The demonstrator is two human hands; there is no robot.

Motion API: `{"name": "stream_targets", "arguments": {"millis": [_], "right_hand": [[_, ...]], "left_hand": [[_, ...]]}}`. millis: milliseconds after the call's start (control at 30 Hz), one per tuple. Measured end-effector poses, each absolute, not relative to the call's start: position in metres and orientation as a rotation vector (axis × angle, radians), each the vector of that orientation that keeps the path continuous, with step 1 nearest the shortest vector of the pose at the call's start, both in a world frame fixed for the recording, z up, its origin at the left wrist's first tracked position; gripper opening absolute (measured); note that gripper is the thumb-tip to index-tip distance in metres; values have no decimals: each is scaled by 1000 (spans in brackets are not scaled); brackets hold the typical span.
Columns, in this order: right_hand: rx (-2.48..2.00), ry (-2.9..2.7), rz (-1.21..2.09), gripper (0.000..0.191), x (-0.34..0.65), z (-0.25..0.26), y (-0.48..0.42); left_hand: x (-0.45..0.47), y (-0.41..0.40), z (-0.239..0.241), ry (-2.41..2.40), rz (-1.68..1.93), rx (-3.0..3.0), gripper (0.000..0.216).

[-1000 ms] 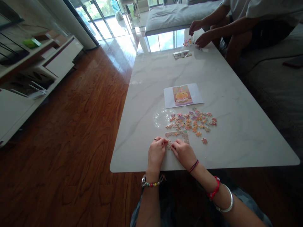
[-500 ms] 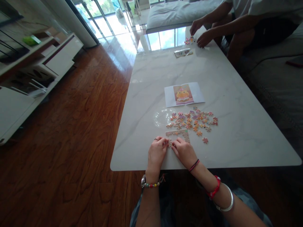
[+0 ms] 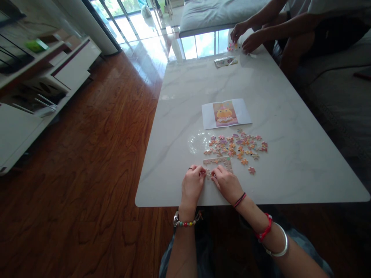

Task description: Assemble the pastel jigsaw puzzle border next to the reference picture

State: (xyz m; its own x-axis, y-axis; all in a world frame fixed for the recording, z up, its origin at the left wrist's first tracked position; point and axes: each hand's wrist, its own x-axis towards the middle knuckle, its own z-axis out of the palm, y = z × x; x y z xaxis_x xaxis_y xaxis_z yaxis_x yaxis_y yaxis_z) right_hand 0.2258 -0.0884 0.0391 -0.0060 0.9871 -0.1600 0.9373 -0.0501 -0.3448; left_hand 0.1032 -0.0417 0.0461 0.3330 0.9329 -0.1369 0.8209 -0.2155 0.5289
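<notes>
Close to the table's front edge, my left hand (image 3: 193, 183) is closed, thumb and fingers pinching at the left side of a few small joined jigsaw puzzle pieces (image 3: 208, 174). My right hand (image 3: 227, 184) is closed too, its fingertips at the right side of the same pieces. Just beyond my fingers lies a partly joined puzzle border (image 3: 217, 160), an L-shaped strip with a corner at its far right; my right hand covers part of it. Farther out, loose jigsaw pieces (image 3: 232, 144) in orange, pink and purple are spread in a pile. One pink piece (image 3: 252, 170) lies apart on the right.
Behind the pile, a creased paper sheet (image 3: 208, 114) shows a printed picture of a yellow figure. A shiny packet (image 3: 225, 61) rests farther along the marble-patterned table (image 3: 174, 154). At the far right corner, another person's hands (image 3: 246, 38) handle small colourful pieces.
My right hand has shifted very slightly rightward, away from my left. The other person's hands have moved a little over their pieces. The view has tilted slightly.
</notes>
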Motion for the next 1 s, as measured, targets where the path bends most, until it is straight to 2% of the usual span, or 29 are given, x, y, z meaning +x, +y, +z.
{"name": "stream_targets", "arguments": {"millis": [233,567,1000], "right_hand": [[-2089,-2088,502,16,225,39,-89],[-2076,-2064,452,31,220,38,-93],[-1931,-1890,491,23,245,37,-93]], "left_hand": [[102,-41,43,1499,312,2089,11],[106,-41,44,1566,277,2020,2],[106,-37,44,1610,271,1975,4]]}}
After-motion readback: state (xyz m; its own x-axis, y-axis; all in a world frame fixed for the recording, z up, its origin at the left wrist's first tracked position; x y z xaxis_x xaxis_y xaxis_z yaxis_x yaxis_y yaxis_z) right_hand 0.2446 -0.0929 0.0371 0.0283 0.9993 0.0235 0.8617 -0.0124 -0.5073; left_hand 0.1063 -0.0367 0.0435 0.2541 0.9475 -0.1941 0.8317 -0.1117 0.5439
